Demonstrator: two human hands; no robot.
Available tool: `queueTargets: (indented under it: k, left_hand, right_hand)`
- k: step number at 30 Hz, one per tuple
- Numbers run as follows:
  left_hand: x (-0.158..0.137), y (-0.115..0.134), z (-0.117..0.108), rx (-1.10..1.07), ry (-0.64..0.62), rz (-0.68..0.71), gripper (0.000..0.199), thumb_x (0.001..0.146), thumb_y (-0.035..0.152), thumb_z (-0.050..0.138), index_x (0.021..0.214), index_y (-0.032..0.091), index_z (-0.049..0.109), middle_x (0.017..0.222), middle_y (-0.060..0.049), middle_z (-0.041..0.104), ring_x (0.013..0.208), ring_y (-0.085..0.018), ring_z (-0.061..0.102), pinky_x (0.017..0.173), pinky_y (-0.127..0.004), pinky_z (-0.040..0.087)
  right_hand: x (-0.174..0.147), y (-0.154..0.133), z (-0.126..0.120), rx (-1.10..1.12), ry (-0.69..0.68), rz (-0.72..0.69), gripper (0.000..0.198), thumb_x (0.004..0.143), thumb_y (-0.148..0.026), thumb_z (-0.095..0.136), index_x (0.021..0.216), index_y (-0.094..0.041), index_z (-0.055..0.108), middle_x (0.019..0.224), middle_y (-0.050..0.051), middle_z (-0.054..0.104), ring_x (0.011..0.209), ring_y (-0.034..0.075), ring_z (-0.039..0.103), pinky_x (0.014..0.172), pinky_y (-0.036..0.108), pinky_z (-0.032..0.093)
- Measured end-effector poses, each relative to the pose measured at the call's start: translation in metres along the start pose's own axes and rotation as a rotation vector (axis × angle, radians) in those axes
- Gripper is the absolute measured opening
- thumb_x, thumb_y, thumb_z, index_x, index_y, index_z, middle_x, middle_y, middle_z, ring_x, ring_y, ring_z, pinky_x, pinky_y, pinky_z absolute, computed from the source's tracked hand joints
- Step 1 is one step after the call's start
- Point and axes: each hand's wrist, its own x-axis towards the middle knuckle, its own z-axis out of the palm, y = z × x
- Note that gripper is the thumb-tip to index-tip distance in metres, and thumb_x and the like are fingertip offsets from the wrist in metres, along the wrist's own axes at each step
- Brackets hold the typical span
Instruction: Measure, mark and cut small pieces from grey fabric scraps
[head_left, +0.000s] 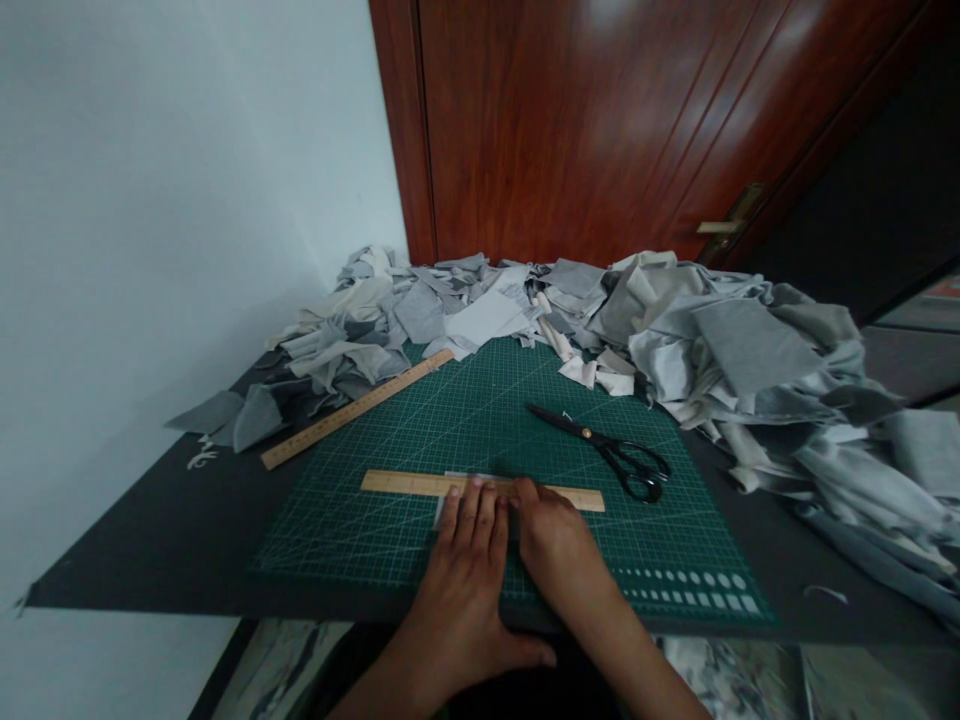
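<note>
A wooden ruler (401, 483) lies crosswise near the front of a green cutting mat (337, 525). Under it is a small pale piece of cloth (439, 514), mostly hidden by the ruler and my hands. My left hand (471, 545) lies flat with its fingertips on the ruler, thumb spread toward the table's front edge. Close beside it, my right hand (559, 540) is closed, its fingertips at the ruler's lower edge. Whatever it pinches is hidden. Black-handled scissors (600, 440) lie on the mat to the right, apart from both hands.
A second wooden ruler (360, 408) lies slanted over the mat's left edge. Grey and white cloth scraps (750, 345) are heaped along the back and right of the dark table (172, 545). Behind stand a white wall (187, 180) and a brown door (570, 130).
</note>
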Motion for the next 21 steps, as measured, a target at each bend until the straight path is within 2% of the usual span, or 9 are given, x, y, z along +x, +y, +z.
queueTargets:
  k: [6,21]
  left_hand:
    - [-0.0016,0.0013,-0.0008,0.011,-0.036,-0.019,0.149,0.058,0.093,0.065,0.162,0.003,0.007,0.168,-0.026,0.013,0.155,-0.046,0.010,0.125,-0.062,0.012]
    - [-0.0021,0.0007,0.0014,0.022,-0.016,-0.002,0.148,0.059,0.094,0.063,0.162,0.003,0.009,0.168,-0.027,0.011,0.155,-0.047,0.009,0.124,-0.063,0.012]
  right_hand:
    - [-0.0001,-0.0020,0.0016,0.004,0.022,0.012,0.017,0.100,-0.008,0.047,0.100,-0.018,0.061,0.095,0.009,0.076,0.091,0.024,0.072,0.080,0.031,0.048]
    - [0.0018,-0.0036,0.0031,-0.013,0.003,0.047,0.017,0.101,-0.009,0.048,0.104,-0.017,0.063,0.098,0.010,0.077,0.092,0.025,0.072,0.082,0.031,0.048]
